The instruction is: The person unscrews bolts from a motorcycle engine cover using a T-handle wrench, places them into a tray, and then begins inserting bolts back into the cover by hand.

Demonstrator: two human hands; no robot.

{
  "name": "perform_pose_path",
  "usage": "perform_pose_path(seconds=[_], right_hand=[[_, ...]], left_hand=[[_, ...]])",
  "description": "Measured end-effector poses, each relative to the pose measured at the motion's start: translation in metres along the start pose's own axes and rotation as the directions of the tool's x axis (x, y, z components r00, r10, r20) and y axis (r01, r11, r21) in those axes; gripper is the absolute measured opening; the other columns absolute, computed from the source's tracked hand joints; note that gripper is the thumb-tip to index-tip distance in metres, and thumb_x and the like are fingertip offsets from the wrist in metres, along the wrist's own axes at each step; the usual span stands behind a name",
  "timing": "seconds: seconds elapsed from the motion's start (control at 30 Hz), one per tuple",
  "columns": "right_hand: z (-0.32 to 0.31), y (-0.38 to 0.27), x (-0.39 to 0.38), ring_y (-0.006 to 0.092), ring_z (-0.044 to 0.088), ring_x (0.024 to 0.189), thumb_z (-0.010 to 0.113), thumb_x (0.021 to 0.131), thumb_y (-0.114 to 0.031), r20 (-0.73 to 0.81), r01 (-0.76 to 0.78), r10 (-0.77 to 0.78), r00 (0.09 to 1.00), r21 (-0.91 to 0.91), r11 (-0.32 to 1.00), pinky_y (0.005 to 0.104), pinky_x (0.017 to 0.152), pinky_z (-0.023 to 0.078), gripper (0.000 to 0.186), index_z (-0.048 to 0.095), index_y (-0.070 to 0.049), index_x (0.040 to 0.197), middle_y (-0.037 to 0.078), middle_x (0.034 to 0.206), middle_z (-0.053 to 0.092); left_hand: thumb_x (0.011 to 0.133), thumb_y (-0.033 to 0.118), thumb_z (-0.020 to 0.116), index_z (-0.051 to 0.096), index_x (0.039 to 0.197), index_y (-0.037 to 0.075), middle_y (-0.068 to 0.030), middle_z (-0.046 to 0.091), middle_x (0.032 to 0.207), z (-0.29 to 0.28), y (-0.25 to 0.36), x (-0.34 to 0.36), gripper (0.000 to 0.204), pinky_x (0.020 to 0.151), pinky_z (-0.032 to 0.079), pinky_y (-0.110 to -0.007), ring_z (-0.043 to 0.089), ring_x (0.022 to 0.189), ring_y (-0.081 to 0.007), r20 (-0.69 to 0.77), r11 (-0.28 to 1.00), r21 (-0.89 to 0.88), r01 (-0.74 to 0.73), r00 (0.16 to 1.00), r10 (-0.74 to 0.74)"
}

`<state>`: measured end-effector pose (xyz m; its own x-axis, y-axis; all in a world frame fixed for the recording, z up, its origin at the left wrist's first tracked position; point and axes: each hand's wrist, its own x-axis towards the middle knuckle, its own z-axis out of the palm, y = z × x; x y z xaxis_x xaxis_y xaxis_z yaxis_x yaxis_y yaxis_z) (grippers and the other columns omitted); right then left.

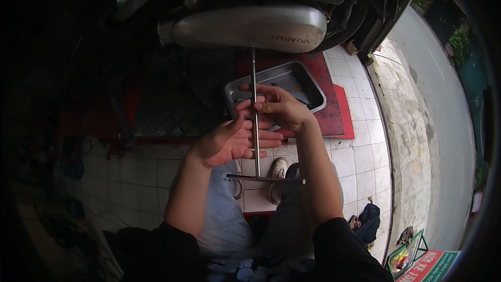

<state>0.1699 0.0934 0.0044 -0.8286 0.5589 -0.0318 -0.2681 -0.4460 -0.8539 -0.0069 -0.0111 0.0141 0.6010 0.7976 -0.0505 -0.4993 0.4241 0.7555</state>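
The T-handle wrench (256,138) is likely handling stiff and slick, its near crossbar (274,180) inviting a grip, the left hand (222,143) spreading empty fingers (269,136), hold unclear for the right hand (286,109).

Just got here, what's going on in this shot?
A person has both bare hands at a long metal T-handle tool. The right hand has its thumb against the shaft; the left hand is open, its fingers spread behind the shaft. The tool's far end meets the lower edge of a silver casing; whether it's seated on anything is hidden. Beyond the hands, a grey tray sits on a red platform.
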Motion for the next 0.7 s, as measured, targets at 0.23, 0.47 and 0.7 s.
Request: perform_pose_path(seconds=[0.23,0.47,0.7], right_hand=[[-0.022,0.018,0.009,0.0136,0.066,0.087,0.076,0.084,-0.013,-0.109,0.023,-0.037,0.993,-0.126,0.992,0.026,0.078,0.053,0.053,0.049,0.002,0.127,0.005,0.094,0.069],[0.005,0.002,0.009,0.0135,0.065,0.093,0.071,0.088,-0.014,-0.196,-0.054,0.049,0.979,-0.017,0.998,0.0247,0.084,0.05,0.057,0.045,0.002,0.136,0.007,0.104,0.068],[-0.008,0.006,0.004,0.0182,0.068,0.094,0.065,0.09,-0.004,-0.017,0.008,-0.009,1.0,-0.027,1.0,0.0301,0.083,0.054,0.051,0.045,0.002,0.136,0.008,0.096,0.069]], left_hand=[[0.089,0.071,0.045,0.012,0.145,-0.015,-0.0328,0.032,0.148,-0.005,0.001,0.001,0.108,0.106,0.042,-0.042,0.036,0.139,-0.0377,0.027,0.993,-0.039,0.108,0.994,-0.107],[0.091,0.067,0.047,0.018,0.146,-0.009,-0.0301,0.031,0.148,-0.003,0.002,-0.003,0.097,0.106,0.04,-0.045,0.036,0.139,-0.0385,-0.041,0.994,-0.072,0.077,0.996,-0.08],[0.097,0.059,0.041,0.023,0.147,-0.004,-0.026,0.036,0.146,-0.001,-0.003,0.0,0.082,0.104,0.043,-0.047,0.04,0.136,-0.0359,-0.081,0.996,-0.085,0.02,0.996,-0.027]])
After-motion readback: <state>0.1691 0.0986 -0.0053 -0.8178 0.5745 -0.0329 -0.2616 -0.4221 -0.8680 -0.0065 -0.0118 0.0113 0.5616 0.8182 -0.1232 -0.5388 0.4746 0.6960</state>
